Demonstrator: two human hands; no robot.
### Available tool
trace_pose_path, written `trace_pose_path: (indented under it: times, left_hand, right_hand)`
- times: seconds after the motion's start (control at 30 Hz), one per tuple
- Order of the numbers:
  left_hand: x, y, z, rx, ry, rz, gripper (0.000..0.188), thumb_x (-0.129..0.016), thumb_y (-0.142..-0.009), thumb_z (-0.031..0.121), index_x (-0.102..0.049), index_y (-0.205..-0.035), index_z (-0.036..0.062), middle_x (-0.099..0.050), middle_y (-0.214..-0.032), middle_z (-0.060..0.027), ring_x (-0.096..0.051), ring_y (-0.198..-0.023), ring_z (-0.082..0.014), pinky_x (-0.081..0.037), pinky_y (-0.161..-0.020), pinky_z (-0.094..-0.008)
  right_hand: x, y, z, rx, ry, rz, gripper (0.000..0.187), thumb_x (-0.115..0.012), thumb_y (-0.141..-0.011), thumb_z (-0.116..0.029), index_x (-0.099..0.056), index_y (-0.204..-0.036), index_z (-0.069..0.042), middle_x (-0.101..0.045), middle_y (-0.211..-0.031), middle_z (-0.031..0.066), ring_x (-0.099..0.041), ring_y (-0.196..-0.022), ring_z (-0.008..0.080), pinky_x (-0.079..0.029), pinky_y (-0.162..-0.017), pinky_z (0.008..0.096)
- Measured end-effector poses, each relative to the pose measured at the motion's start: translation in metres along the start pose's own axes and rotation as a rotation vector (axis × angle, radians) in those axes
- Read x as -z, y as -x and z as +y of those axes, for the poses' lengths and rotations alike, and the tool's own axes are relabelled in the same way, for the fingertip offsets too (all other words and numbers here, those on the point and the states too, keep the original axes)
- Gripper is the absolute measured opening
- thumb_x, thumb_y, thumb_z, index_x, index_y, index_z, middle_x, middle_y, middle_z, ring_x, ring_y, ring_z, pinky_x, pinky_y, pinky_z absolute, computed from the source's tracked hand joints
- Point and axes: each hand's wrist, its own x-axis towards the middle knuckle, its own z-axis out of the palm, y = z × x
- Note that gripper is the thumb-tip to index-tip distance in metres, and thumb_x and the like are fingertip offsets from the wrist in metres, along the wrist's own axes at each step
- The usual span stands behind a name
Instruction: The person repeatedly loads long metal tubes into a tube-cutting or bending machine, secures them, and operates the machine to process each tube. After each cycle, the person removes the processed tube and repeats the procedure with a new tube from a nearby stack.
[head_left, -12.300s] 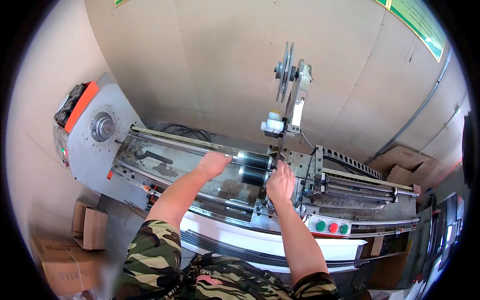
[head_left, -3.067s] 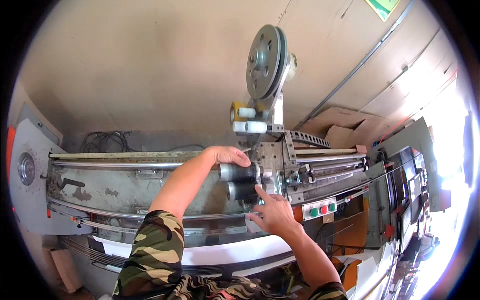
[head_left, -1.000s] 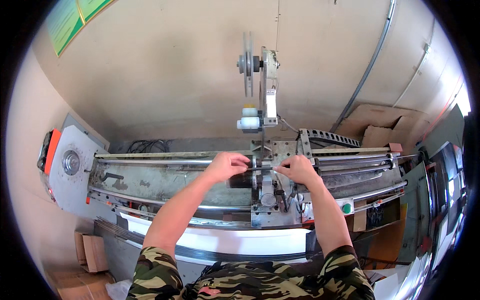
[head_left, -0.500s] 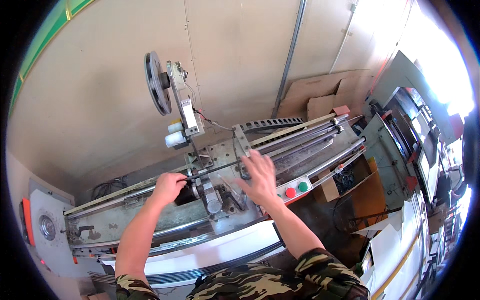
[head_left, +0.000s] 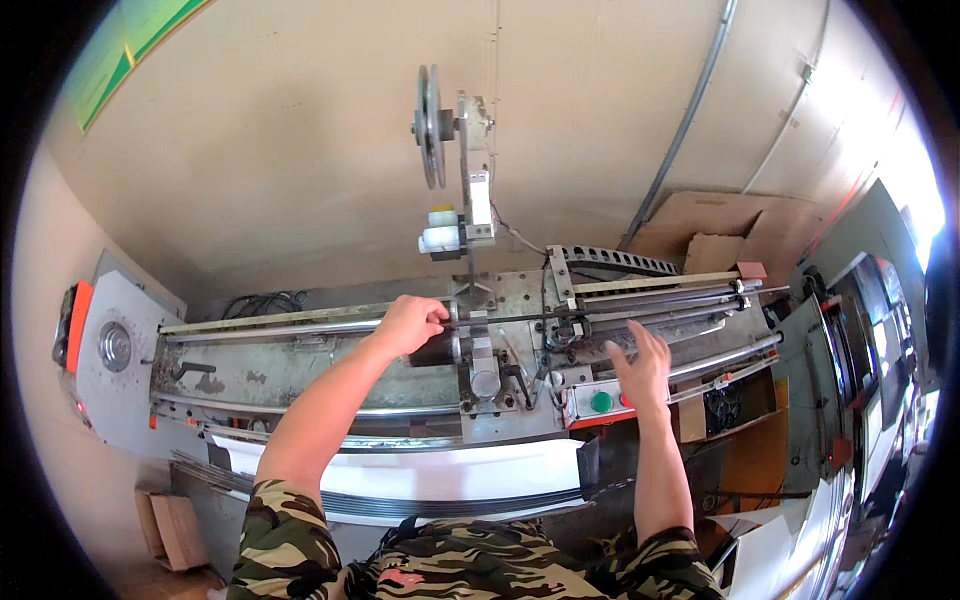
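Note:
My left hand [head_left: 412, 325] is closed on the near end of a thin dark rod [head_left: 522, 318]. The rod runs rightward through the clamp block [head_left: 484, 360] of a long rail-mounted machine. My right hand [head_left: 643, 367] has its fingers apart and holds nothing. It is over the right end of the button box [head_left: 580, 405], partly covering the red button [head_left: 626, 399]; a green button [head_left: 601, 402] shows beside it. Above the clamp, an upright arm [head_left: 478, 165] carries a grey wheel [head_left: 430, 127] and white cylinders [head_left: 440, 238].
Steel guide rails [head_left: 300, 412] stretch along the machine bed. In front, several dark rods [head_left: 400, 506] lie beside a white sheet [head_left: 400, 472]. A cable chain [head_left: 620, 262] and cardboard [head_left: 690, 225] are at the back right. A grey end housing [head_left: 115, 345] stands at the left.
The view has turned, so the machine sits further right in the picture. My right hand has moved rightward from the carriage to the button box. My left hand still grips the rod.

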Motion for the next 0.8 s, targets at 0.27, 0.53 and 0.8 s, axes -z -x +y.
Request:
trace_pose_path:
  times: [0.27, 0.53, 0.8]
  left_hand:
    - [0.01, -0.009, 0.013, 0.045, -0.108, -0.152, 0.03, -0.076, -0.077, 0.009, -0.075, -0.107, 0.0109, -0.073, -0.097, -0.0095, -0.069, -0.092, -0.0269, -0.054, -0.081, -0.0381]
    - [0.013, -0.01, -0.004, -0.043, -0.106, -0.195, 0.023, -0.074, -0.08, 0.011, -0.074, -0.102, 0.0043, -0.073, -0.096, -0.0149, -0.069, -0.088, -0.0321, -0.054, -0.08, -0.0423]
    - [0.003, 0.051, -0.012, -0.335, -0.243, 0.069, 0.04, -0.076, -0.081, 0.026, -0.068, -0.112, 0.0013, -0.058, -0.112, -0.0117, -0.052, -0.112, -0.0305, -0.045, -0.096, -0.0418]
  right_hand:
    - [-0.105, -0.08, -0.072, 0.311, -0.134, -0.585, 0.041, -0.065, -0.089, -0.042, -0.07, -0.114, -0.011, -0.07, -0.115, 0.0151, -0.063, -0.108, 0.036, -0.045, -0.099, 0.0463]
    - [-0.109, -0.093, -0.084, 0.286, -0.091, -0.8, 0.028, -0.066, -0.089, -0.038, -0.076, -0.091, -0.013, -0.073, -0.081, 0.008, -0.068, -0.081, 0.0315, -0.052, -0.075, 0.0415]
    - [-0.104, -0.071, -0.109, 0.334, 0.2, -0.517, 0.024, -0.08, -0.076, -0.035, -0.075, -0.085, -0.014, -0.074, -0.083, 0.0042, -0.069, -0.086, 0.025, -0.043, -0.101, 0.0429]
